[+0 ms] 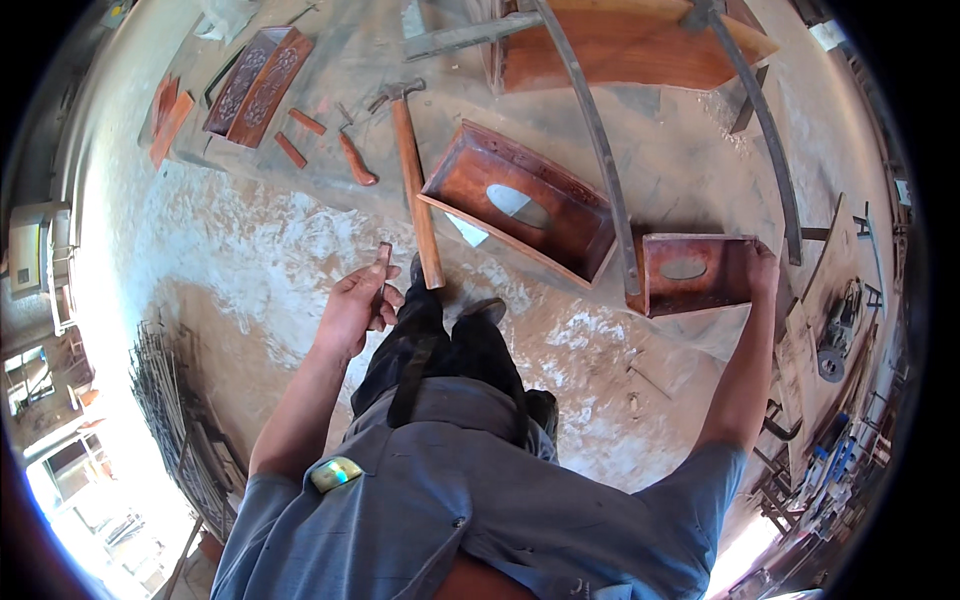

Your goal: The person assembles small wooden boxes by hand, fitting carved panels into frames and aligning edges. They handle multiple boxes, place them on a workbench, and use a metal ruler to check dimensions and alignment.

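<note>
My left hand [362, 298] is closed in front of my body, pinching a small, narrow, reddish-brown strip [384, 254] that points upward; its lower part is partly covered by the fingers. Over on the right, my right hand [763, 270] grips the right end of a small reddish-brown wooden box [725, 285] with an oval opening in its panel. To its left lies a larger wooden box [460, 165], tilted, with a similar oval cut-out. Between my left hand and that box, a hammer [414, 185] with a long wooden handle rests with its head away from me.
A carved wooden box [265, 90] sits at the far left of the work surface. Near it lie small wood pieces [306, 122] and a wooden-handled tool [356, 160]. Curved dark metal bars [590, 120] cross the right side, by a large wooden panel [620, 50]. Thin rods [180, 430] are heaped at left.
</note>
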